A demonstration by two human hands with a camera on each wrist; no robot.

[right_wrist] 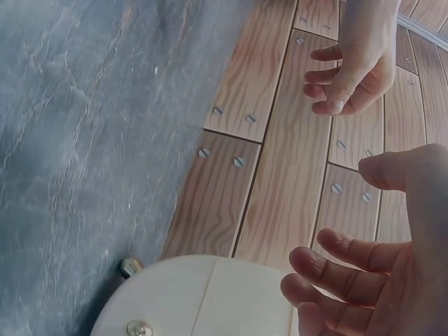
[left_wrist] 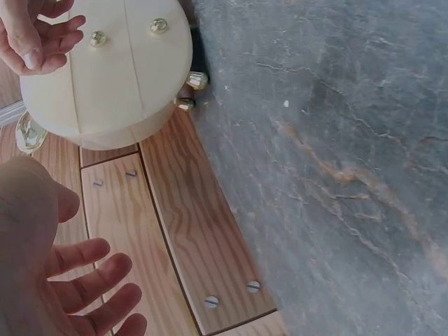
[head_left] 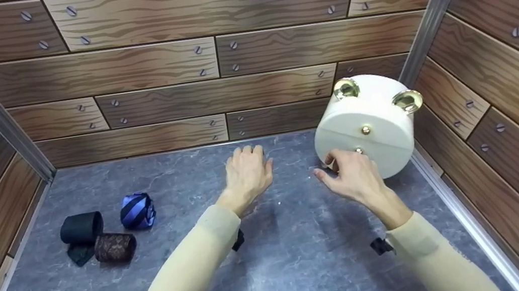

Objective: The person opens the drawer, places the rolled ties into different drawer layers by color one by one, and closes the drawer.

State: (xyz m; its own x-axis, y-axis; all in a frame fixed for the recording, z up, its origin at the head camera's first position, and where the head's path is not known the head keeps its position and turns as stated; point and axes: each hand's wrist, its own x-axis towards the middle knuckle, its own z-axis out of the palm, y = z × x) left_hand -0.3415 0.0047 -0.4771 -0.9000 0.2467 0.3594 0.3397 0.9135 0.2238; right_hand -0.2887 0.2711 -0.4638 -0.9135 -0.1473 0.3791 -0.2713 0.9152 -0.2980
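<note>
A cream drum-shaped box (head_left: 380, 100) with small gold knobs and gold feet lies on its side at the back right, its round front towards me. My right hand (head_left: 356, 175) hovers in front of that face near the lower knob, fingers loosely bent around nothing. Over the middle of the floor is my left hand (head_left: 247, 172), back up, fingers relaxed and holding nothing. To the far left lie rolled neckties: a dark one (head_left: 82, 228) with its tail out, a brown patterned one (head_left: 115, 247) against it, and a blue striped one (head_left: 137, 211) apart from them.
The grey marbled floor (head_left: 277, 275) is bounded by wood-print walls (head_left: 151, 64) at the back and both sides. Metal rails (head_left: 458, 219) run along the edges and corners. The box stands close to the back right corner.
</note>
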